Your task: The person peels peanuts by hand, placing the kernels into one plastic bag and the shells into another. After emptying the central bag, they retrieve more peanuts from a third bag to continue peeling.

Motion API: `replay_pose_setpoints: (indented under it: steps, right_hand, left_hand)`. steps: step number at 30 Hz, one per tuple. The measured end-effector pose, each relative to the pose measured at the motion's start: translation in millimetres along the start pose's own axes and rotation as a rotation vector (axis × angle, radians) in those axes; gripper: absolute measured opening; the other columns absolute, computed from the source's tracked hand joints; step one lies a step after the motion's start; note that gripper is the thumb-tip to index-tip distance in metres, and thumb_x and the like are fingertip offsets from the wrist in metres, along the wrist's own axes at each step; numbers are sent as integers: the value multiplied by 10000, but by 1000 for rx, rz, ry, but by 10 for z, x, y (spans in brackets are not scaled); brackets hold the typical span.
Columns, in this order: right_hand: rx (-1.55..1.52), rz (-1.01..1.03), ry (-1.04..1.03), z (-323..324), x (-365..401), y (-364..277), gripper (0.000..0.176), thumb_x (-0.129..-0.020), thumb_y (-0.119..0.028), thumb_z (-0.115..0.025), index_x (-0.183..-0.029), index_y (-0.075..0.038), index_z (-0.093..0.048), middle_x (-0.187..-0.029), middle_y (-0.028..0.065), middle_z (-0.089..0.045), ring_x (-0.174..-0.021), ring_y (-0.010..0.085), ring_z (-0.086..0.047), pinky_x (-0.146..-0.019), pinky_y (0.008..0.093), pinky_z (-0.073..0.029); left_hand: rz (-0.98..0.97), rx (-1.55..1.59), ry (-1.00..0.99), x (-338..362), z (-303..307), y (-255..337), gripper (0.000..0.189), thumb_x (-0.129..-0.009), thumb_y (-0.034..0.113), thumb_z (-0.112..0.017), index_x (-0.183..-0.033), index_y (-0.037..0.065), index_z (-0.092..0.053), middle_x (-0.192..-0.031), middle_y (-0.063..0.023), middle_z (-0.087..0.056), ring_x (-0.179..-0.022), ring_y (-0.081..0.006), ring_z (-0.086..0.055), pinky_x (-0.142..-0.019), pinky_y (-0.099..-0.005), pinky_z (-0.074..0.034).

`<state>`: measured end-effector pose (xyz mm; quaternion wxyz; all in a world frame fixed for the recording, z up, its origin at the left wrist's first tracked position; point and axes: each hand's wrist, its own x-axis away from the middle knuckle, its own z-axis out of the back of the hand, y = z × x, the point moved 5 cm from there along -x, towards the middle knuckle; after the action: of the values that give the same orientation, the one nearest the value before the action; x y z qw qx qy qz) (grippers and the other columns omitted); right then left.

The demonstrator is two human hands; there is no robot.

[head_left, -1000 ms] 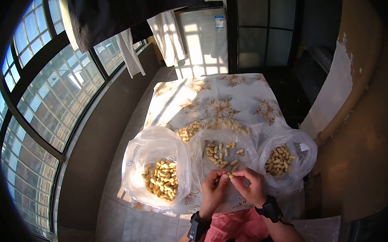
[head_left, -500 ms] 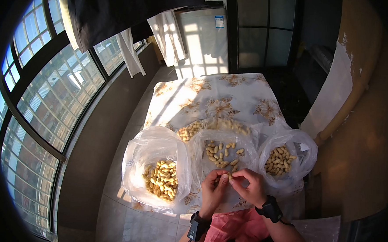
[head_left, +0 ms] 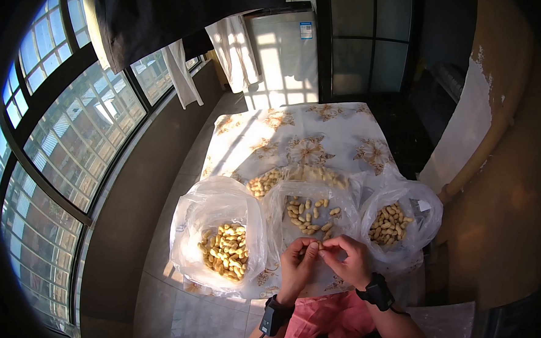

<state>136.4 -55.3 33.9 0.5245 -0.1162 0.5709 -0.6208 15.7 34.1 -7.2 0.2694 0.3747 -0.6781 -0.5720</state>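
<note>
Together, left hand (head_left: 299,260), right hand (head_left: 349,260) pinch peanut (head_left: 320,245) (crinkled, translucent bag (head_left: 277,213) beyond).

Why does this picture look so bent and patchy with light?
Head view: wide-angle distortion, with the window frame curving and the corners black; head view: sun pales the table's far left and brightens the left bag, while the right bag looks dimmer; head view: the peanut between left hand and right hand is too small for detail.

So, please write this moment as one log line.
left hand: pinching peanut; right hand: pinching same peanut; in front: middle bag, peanuts inside
</note>
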Motion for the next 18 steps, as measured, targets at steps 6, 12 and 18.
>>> replay_pose_setpoints:
  steps: [6, 12, 18]
  right_hand:
    - [18, 26, -2, 7, -12, -22, 184, -843, -78, -786, -972, -17, -670, -869, 86, -705, -705, 167, -696, -638, 283, -538]
    - [11, 8, 17, -7, 16, 30, 176, -840, -71, -779, -968, -20, -669, -872, 83, -707, -708, 164, -695, -643, 286, -539]
    - [62, 90, 156, 80, 42, -124, 180, -813, -38, -760, -965, -41, -664, -875, 79, -709, -724, 189, -706, -655, 295, -545]
  left_hand:
    - [17, 9, -12, 5, -14, 11, 150, -1023, 125, -621, -1070, -10, -668, -959, -17, -696, -875, -62, -615, -788, -206, -500]
    - [-6, -19, 7, 7, -11, 4, 161, -1020, 142, -631, -1051, -11, -671, -910, -12, -687, -824, -58, -605, -738, -211, -495]
    - [-26, -75, 26, 2, -8, -2, 168, -1033, 168, -616, -1029, 8, -670, -862, 20, -667, -776, -36, -567, -699, -195, -460]
